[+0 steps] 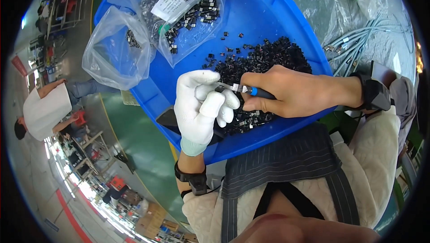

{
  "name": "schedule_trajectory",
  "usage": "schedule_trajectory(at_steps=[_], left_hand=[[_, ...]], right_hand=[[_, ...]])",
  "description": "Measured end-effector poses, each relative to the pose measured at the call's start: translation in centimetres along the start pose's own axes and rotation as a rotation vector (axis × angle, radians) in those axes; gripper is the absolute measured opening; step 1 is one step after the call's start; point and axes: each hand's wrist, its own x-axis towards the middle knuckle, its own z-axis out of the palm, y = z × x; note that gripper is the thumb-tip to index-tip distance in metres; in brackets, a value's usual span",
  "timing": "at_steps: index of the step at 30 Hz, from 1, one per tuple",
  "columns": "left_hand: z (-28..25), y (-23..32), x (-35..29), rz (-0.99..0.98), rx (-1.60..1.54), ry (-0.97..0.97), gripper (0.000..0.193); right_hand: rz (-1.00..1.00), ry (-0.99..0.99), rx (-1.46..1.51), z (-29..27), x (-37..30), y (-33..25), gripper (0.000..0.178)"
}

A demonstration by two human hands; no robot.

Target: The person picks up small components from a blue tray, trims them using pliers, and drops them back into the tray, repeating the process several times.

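Note:
My left hand, in a white glove, is over the near part of a large blue tray. Its thumb and fingers are curled round a small black part, only partly visible. Facing it, my bare right hand grips a slim hand tool with a black and blue handle. The tool's metal tip meets the left fingertips; its exact kind is hard to make out. Under both hands spreads a heap of small black-and-metal parts.
Clear plastic bags of similar parts lie at the tray's far left, one with a white label. A dark flat object sits by my left wrist. Grey cables are bundled at right. Another person is off to the left.

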Motion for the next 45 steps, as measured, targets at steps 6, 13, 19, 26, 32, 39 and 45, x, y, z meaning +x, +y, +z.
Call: schedule_trajectory(at_steps=[6, 13, 19, 26, 32, 39, 45], left_hand=[[-1.5, 0.0, -0.2, 0.028, -0.018, 0.022, 0.018], [-3.0, 1.3, 0.3, -0.115, -0.008, 0.031, 0.017], [-2.5, 0.1, 0.4, -0.144, 0.016, 0.024, 0.016], [-2.6, 2.0, 1.4, -0.184, 0.111, 0.072, 0.018], [-1.4, -0.3, -0.8, 0.282, 0.863, 0.036, 0.015], [-1.1, -0.6, -0.6, 0.650, 1.116, 0.063, 0.021], [-1.5, 0.1, -0.6, 0.659, 1.169, 0.006, 0.024]], right_hand=[[-0.049, -0.003, 0.013, 0.9, 0.9, 0.0, 0.029], [0.064, -0.097, -0.031, 0.4, 2.4, -1.6, 0.035], [0.008, -0.107, -0.148, 0.1, 1.9, -0.1, 0.038], [-0.013, -0.035, -0.174, -0.6, 2.9, -1.1, 0.038], [-0.031, -0.044, -0.140, 0.3, 0.0, -0.9, 0.039], [0.008, -0.112, -0.026, 0.0, -0.3, -1.1, 0.039], [-0.035, -0.064, -0.007, 0.4, -0.3, -0.7, 0.040]])
